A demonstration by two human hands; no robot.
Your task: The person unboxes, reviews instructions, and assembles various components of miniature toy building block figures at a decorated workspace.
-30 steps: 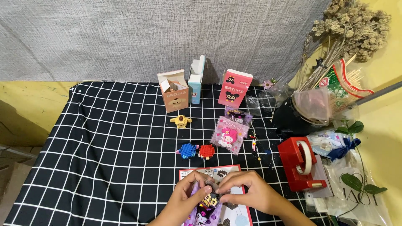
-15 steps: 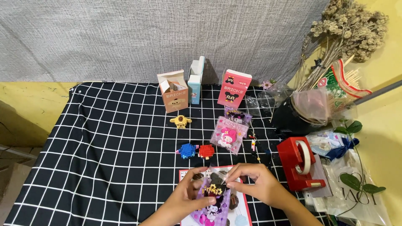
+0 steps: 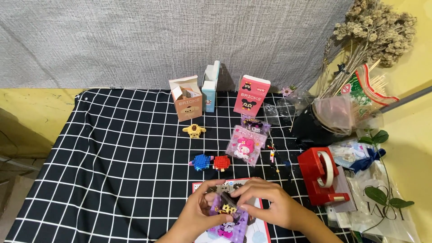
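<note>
Purple plastic bag of tiny bricks (image 3: 227, 220) sits gripped between my left hand (image 3: 198, 216) and right hand (image 3: 270, 204); brown cardboard box (image 3: 185, 96) stands open.

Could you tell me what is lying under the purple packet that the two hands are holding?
Under the purple packet lies a printed sheet with a red edge, on the checked cloth. The left hand and right hand cover most of it.

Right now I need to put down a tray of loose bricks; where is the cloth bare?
The left part of the checked cloth is bare, from its left edge to the brown box and yellow figure. It is crowded on the right around the red tape dispenser, and near the hands, left hand, right hand.
</note>
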